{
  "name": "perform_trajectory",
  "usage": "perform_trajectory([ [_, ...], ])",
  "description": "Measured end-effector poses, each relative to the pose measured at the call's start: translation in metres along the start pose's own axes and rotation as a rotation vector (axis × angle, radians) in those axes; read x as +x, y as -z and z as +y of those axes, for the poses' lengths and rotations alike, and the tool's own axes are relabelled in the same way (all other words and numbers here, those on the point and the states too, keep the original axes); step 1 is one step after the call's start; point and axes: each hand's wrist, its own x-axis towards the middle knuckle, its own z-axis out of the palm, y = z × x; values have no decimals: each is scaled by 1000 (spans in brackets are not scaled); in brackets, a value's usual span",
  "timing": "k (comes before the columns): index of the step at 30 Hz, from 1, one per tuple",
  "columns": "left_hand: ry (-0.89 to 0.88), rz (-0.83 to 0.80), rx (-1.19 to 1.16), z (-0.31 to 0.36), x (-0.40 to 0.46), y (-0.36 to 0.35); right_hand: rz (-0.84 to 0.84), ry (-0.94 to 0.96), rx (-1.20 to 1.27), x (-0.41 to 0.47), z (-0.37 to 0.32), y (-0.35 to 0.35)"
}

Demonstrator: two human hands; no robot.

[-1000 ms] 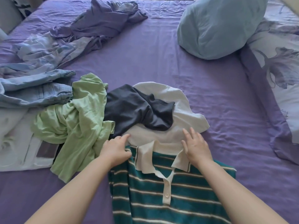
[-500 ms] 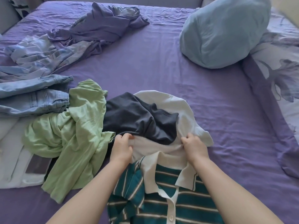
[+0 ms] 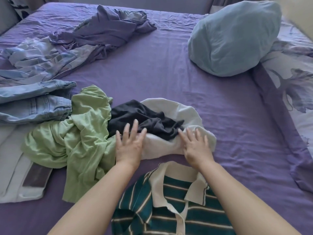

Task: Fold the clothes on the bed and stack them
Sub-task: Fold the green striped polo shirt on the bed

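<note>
A green striped polo shirt (image 3: 169, 212) with a white collar lies front-up at the near edge of the purple bed (image 3: 169, 68). Just beyond it sits a white garment (image 3: 171, 145) with a dark grey garment (image 3: 144, 117) crumpled on top. My left hand (image 3: 129, 143) lies flat with spread fingers on the white garment's left edge, fingertips touching the dark one. My right hand (image 3: 196, 145) presses flat on the white garment's right part. A crumpled light green shirt (image 3: 72, 138) lies to the left.
Light blue jeans (image 3: 33, 102) and a pale patterned garment (image 3: 42, 60) lie at the left, a purple garment (image 3: 108, 29) at the back. A white garment with a dark patch (image 3: 18, 180) sits near left. A blue pillow (image 3: 237, 36) and floral bedding (image 3: 296, 82) are at the right.
Both hands pinched the white garment above the polo collar, pushed it away from the polo, and now lie flat on it. A strip of bed shows between the two garments.
</note>
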Motion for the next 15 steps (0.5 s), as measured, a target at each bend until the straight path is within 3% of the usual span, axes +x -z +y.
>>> perform_trajectory([
  [3, -69, -237, 32, 1, -6, -14, -157, -7, -82, -5, 3, -17],
  [5, -60, -270, 61, 3, -6, -11, -182, -20, -71, -4, 2, -15],
  [10, -31, -80, -110, 11, -39, 6, -23, -25, -11, -37, -2, -12],
  [13, -282, 111, -290, 7, -86, 12, 13, -5, 13, -81, -7, -26],
  [14, -376, 139, -299, 4, -103, 10, 4, 22, -2, -96, -10, -31],
  [15, -423, 67, -270, 3, -118, 7, 7, 63, -28, -111, -15, -36],
])
